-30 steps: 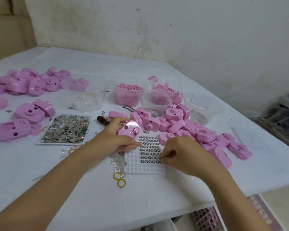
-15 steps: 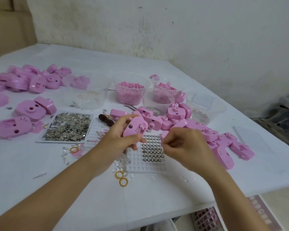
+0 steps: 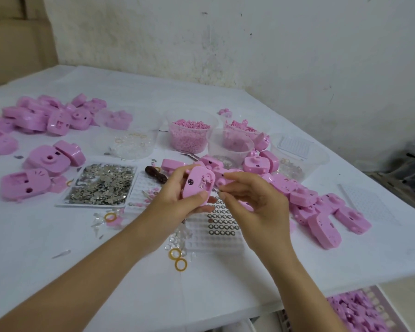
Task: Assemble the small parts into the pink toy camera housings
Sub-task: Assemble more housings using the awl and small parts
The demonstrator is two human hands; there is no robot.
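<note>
Pink plastic toy camera housing was gripped by the curled left hand; the right hand pinched a tiny part beside it.

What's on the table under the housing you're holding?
A white dimpled tray with rows of small metal rings. The left hand and pink housing hide its far rows.

— The pink housing, it is plastic?
— Yes, smooth plastic, a little glossy. The small flakes look like shiny metal, the tubs are clear plastic, the wall is rough.
</note>
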